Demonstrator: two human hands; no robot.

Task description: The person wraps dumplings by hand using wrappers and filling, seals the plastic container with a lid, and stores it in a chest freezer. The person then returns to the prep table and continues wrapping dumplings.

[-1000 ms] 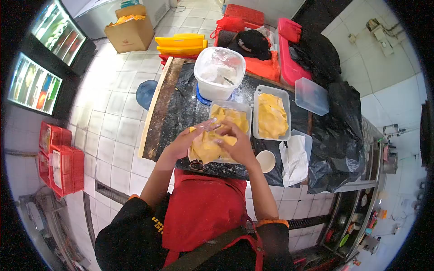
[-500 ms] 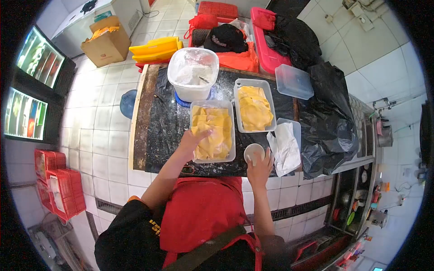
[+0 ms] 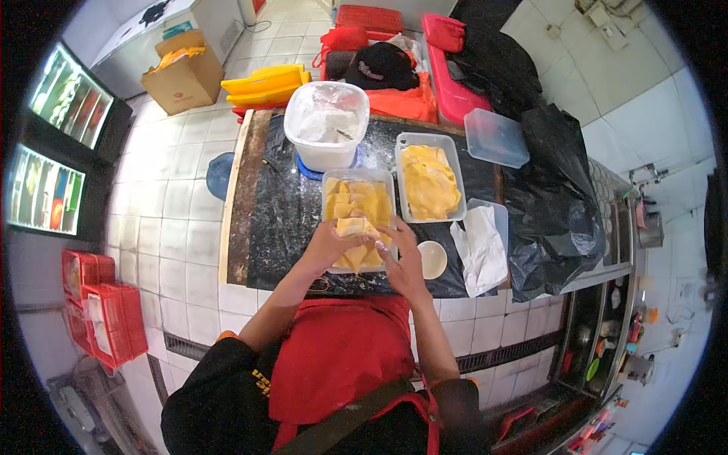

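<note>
Over the near clear tub (image 3: 328,206) of folded yellow dough pieces (image 3: 368,199), my left hand (image 3: 331,244) is closed on a yellow dough piece (image 3: 355,227). My right hand (image 3: 402,262) is at the right side of that same piece, its fingers bent and partly hiding one another; what they grip is too small to tell. A small round white bowl (image 3: 433,260) stands just right of my right hand. Behind it is a second clear tub (image 3: 401,208) with yellow dough sheets (image 3: 430,182).
A white bucket of flour (image 3: 326,125) stands at the back left of the black-covered table (image 3: 284,220). White cloth or paper (image 3: 479,250), an upturned clear container (image 3: 497,136) and black plastic (image 3: 553,220) lie to the right. Yellow trays (image 3: 265,85) are beyond the table.
My right hand has moved left from the white bowl to the near tub. My left hand has lifted slightly, and a dough piece is now held up between the hands.
</note>
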